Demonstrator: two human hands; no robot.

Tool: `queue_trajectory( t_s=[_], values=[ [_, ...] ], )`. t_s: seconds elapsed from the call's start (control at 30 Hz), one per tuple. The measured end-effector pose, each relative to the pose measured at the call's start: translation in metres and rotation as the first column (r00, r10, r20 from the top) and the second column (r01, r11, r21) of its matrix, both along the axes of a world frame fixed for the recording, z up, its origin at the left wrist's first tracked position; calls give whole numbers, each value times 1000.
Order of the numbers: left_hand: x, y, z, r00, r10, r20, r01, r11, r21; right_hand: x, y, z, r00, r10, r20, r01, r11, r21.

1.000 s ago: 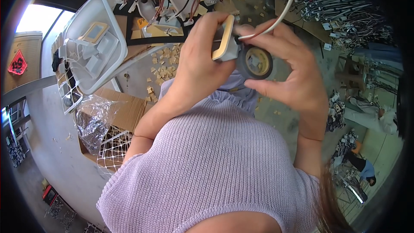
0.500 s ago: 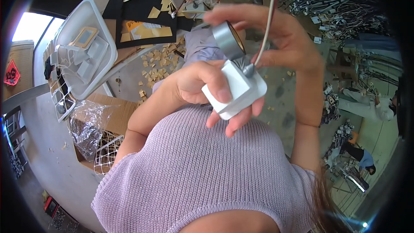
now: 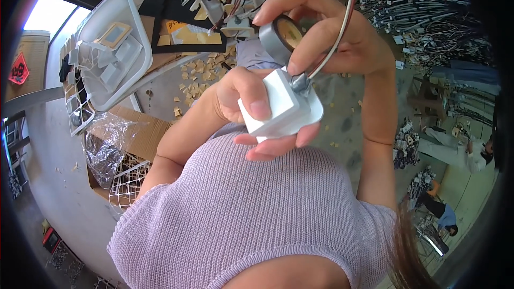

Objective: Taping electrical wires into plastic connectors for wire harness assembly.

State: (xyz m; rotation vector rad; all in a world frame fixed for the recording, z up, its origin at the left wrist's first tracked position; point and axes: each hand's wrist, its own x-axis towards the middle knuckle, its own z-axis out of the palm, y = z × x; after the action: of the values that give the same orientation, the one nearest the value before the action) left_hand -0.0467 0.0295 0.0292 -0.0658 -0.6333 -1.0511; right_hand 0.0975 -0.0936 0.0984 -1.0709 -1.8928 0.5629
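Your left hand (image 3: 251,112) is closed around a white plastic block (image 3: 281,108) at the centre of the frame: the thumb presses on its upper face and the other fingers curl under it, their tips showing below its lower edge. The block sits tilted, its long axis running from the upper left down to the lower right, with the broader, rounded end pointing lower right, away from your palm.

Your right hand (image 3: 334,37), just above and to the right, pinches a roll of grey tape (image 3: 279,36) between thumb and fingers; the roll's open core faces right and slightly toward you. The same hand's lower finger rests at the block's upper right corner, where a small metal end (image 3: 300,81) of a thin cable (image 3: 342,27) meets the block. The cable curves up past your right hand to the top edge.

At upper left lies a white tray (image 3: 107,48) with white plastic parts; below it, a cardboard box (image 3: 144,134).
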Motion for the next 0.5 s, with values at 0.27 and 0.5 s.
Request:
queue_trajectory(
  t_s=[0.27, 0.5],
  values=[
    [-2, 21, 9, 734, 554, 392, -669, 490, 559, -3, -15, 22, 942, -227, 247, 300, 901, -313],
    [-8, 21, 6, 564, 701, 436, -733, 182, 656, -30, -26, 28, 832, -481, 277, 554, 745, -370]
  ],
)
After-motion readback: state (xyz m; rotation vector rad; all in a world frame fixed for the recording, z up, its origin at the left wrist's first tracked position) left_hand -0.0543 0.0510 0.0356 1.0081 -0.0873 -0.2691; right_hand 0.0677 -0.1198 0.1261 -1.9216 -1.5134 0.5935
